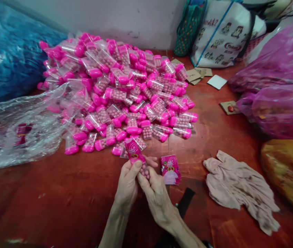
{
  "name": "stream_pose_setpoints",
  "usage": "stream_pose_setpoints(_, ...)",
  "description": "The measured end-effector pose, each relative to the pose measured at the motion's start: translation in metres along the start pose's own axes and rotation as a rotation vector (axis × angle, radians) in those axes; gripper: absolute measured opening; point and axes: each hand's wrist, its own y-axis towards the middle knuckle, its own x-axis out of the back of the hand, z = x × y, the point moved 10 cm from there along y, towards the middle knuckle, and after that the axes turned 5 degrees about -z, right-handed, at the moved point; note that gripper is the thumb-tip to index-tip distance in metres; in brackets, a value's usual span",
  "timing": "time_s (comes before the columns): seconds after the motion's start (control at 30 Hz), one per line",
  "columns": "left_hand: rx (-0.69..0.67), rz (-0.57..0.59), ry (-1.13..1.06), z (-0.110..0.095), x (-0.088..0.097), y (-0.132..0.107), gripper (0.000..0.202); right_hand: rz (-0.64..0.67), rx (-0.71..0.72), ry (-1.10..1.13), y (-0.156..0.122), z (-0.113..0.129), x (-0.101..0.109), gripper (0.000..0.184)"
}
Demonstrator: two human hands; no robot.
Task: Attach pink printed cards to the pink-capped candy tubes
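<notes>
Beside pink-capped pile (125,89) | left hand (127,181), right hand (158,193) | holding partly sleeved container (144,171)

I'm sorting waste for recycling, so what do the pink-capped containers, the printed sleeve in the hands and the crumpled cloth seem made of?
Pink-capped containers: likely hard, glossy plastic; clear walls show the beads and catch highlights. Printed sleeve: probably thin plastic film, its printed surface slightly shiny, though coated paper is possible. Crumpled cloth: matte fabric, perhaps cotton, judging by its soft folds.

Lettering (232,46) on the white bag (220,36) is unreadable.
</notes>
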Motion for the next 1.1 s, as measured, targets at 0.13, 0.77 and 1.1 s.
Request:
stream_pose_setpoints(0.13, 0.068, -0.041, -0.028, 0.007, 0.005, -0.001, 0.02, -0.04, 0.063, -0.025, 0.002, 0.002, 0.004, 0.022)
stream_pose_setpoints(0.77, 0.045, 0.14, 0.177, 0.021, -0.004, -0.006, 0.025, -0.252, 0.145, 0.019, 0.019, 0.017, 0.047, 0.02)
stream_pose_setpoints(1.1, 0.067, 0.108, 0.134, 0.017, -0.002, -0.007, 0.028, -0.199, 0.109, 0.072, 0.015, 0.016, 0.038, 0.024)
